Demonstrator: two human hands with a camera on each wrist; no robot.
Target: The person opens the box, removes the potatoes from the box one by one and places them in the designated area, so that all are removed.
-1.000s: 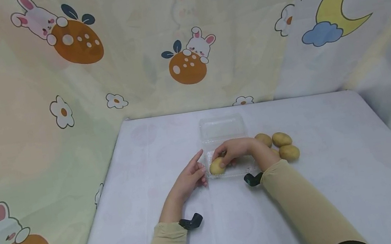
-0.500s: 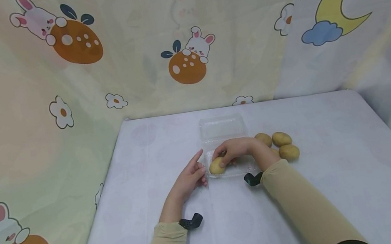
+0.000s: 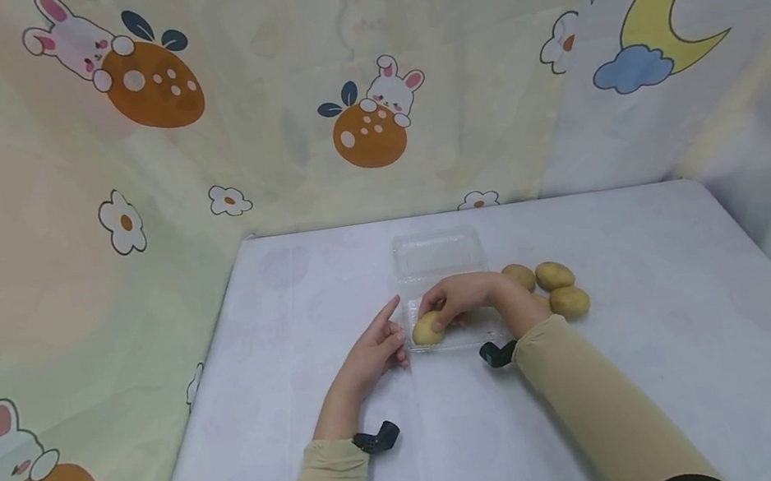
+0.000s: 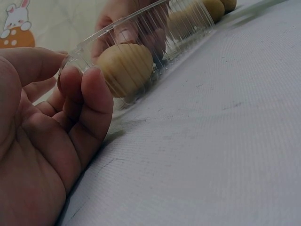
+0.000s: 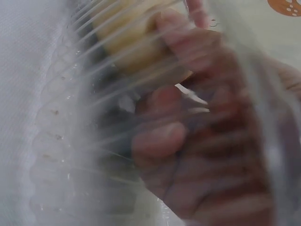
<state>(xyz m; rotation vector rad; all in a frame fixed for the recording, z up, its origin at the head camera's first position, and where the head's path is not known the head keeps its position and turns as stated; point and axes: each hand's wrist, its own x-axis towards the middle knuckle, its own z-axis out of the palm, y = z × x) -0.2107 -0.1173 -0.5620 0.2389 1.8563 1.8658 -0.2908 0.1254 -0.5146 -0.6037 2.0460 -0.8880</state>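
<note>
A clear plastic clamshell box (image 3: 470,334) lies with its lid folded back on the white-covered table. In its front left corner sits a potato (image 3: 425,329); my right hand (image 3: 464,295) holds it with thumb and fingers from above. The left wrist view shows this potato (image 4: 126,68) through the box's ribbed wall. My left hand (image 3: 371,355) is at the box's left edge, index finger straight along it. In the left wrist view its thumb and curled fingertips meet at the box's corner. The right wrist view looks blurrily through the wall at my right hand (image 5: 202,122).
To the right of the box is a group of several potatoes (image 3: 570,302), one partly hidden by my right wrist. The transparent lid (image 3: 438,252) extends toward the table's back edge. A printed cloth (image 3: 275,99) hangs behind the table (image 3: 672,355).
Both hands, the potato and the box keep their places. Only a tiny shift of the head view shows.
</note>
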